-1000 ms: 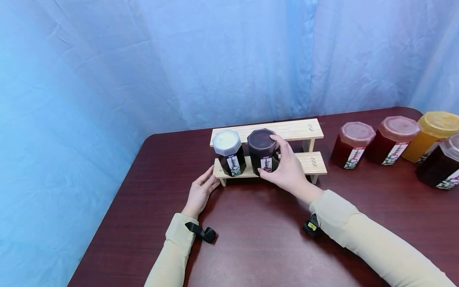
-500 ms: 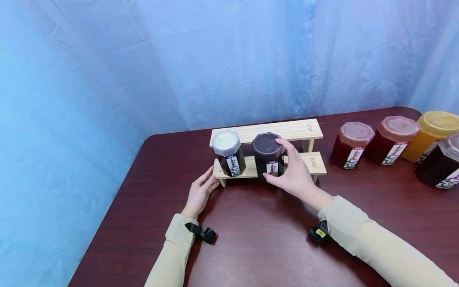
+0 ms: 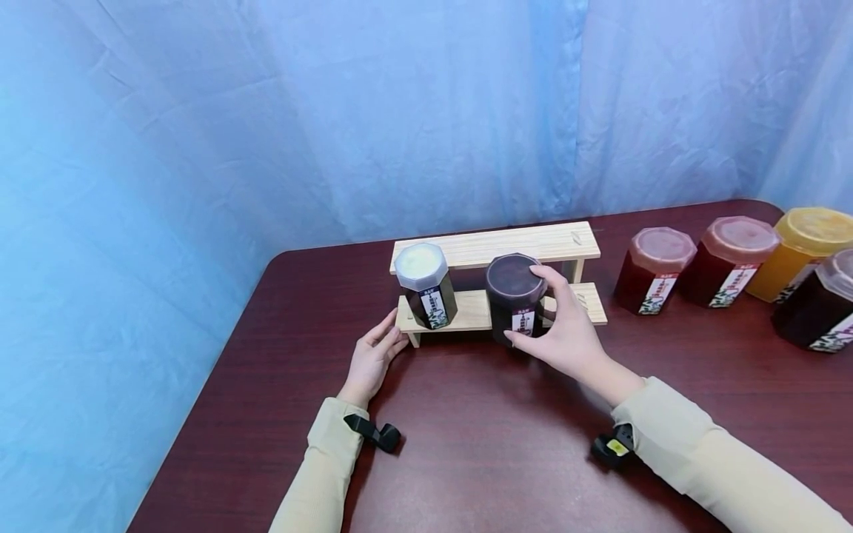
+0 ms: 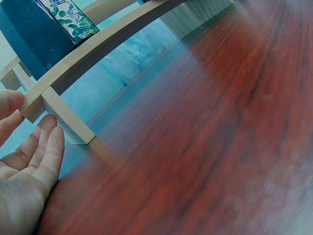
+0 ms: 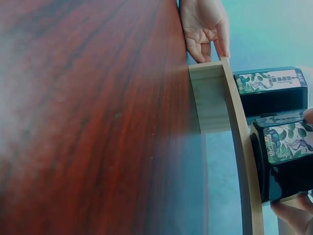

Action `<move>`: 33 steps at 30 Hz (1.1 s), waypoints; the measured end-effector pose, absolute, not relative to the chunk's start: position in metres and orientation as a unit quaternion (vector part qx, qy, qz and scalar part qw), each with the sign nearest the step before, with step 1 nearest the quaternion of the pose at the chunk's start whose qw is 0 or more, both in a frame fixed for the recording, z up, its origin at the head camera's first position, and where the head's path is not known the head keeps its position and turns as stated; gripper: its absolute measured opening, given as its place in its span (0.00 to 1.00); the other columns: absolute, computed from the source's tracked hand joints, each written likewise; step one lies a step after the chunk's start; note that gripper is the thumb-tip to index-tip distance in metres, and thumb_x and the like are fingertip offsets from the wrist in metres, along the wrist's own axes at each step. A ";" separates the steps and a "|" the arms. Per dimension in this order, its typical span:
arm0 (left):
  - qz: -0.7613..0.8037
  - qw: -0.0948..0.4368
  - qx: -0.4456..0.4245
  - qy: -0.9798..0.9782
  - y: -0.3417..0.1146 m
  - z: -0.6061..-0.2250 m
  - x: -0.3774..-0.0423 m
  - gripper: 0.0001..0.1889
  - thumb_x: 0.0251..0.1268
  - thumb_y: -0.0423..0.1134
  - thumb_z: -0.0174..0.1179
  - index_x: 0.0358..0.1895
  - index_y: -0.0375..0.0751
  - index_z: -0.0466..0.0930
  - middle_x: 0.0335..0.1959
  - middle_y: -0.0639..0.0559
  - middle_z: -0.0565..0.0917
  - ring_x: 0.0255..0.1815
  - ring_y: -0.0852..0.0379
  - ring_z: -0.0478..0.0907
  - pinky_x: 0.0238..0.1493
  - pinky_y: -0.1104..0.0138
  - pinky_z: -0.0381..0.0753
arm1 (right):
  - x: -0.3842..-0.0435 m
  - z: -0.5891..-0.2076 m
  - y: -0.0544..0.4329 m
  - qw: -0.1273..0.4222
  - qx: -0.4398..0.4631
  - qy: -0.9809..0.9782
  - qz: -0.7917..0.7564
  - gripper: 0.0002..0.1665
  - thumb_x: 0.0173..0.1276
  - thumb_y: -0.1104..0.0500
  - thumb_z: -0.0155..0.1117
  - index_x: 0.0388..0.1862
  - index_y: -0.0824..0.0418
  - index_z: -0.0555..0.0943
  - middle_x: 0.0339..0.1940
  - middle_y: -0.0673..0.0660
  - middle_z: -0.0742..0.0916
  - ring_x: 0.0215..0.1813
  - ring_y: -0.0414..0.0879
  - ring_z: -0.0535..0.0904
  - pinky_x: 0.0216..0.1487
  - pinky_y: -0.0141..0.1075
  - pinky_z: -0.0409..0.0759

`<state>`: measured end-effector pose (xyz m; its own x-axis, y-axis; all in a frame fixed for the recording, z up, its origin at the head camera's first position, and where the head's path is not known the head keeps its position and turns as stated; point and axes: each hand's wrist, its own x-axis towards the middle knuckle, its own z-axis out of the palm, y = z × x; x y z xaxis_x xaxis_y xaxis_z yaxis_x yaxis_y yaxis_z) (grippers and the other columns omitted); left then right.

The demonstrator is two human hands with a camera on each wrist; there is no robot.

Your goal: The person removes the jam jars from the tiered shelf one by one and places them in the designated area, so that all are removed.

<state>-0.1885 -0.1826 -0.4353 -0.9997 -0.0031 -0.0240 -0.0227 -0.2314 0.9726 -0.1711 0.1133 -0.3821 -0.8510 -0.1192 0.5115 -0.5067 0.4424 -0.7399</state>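
My left hand [image 3: 371, 360] holds the left end of a two-tier wooden rack [image 3: 493, 248]; in the left wrist view its fingers [image 4: 51, 147] lie against the lower board's end and the leg. My right hand [image 3: 566, 329] grips a dark jar [image 3: 514, 289] with a purple-tinted lid, thumb at its front and fingertips at the lid's edge. That jar stands upright over the lower tier, overlapping its front edge; in the right wrist view, the jar's base is close to the board, and contact is unclear. Left of it, a dark jar with a whitish lid [image 3: 422, 266] stands on the same tier.
At the right of the dark red table [image 3: 466, 444] stand two red jars [image 3: 656, 270] [image 3: 736, 259], a yellow jar [image 3: 809, 237] and another dark jar [image 3: 816, 311]. A light blue curtain [image 3: 400, 111] hangs behind the table and along its left side.
My right hand has moved the dark jar rightward along the lower tier and slightly toward me, widening the gap to the white-lidded jar. My left hand has stayed at the rack's end.
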 end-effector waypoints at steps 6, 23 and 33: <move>0.787 0.006 -0.014 0.617 -0.183 -0.437 -0.187 0.24 0.71 0.26 0.47 0.69 0.33 0.62 0.45 0.52 0.79 0.38 0.64 0.77 0.47 0.70 0.79 | -0.166 -0.385 0.120 0.209 0.199 -0.816 0.501 0.56 0.37 0.70 0.80 0.66 0.62 0.60 0.65 0.66 0.69 0.57 0.54 0.70 0.47 0.50 0.82; 0.777 0.012 -0.001 0.630 -0.184 -0.437 -0.189 0.24 0.72 0.28 0.47 0.70 0.33 0.60 0.67 0.34 0.66 0.43 0.66 0.79 0.50 0.70 0.78 | -0.151 -0.383 0.143 0.235 0.167 -0.808 0.514 0.58 0.32 0.77 0.78 0.66 0.62 0.62 0.47 0.45 0.77 0.43 0.21 0.73 0.42 0.14 0.73; 0.780 0.009 -0.004 0.625 -0.182 -0.435 -0.188 0.25 0.71 0.26 0.46 0.70 0.33 0.60 0.65 0.33 0.67 0.43 0.66 0.79 0.51 0.70 0.78 | -0.143 -0.378 0.175 0.263 0.143 -0.808 0.508 0.60 0.29 0.79 0.77 0.67 0.64 0.63 0.49 0.28 0.73 0.40 0.20 0.74 0.41 0.13 0.73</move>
<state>-0.1885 -0.1821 -0.4350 -0.9998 0.0089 -0.0171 -0.0187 -0.2178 0.9758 -0.1434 0.1750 -0.3778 -0.8210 0.0354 0.5698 -0.4983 0.4429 -0.7454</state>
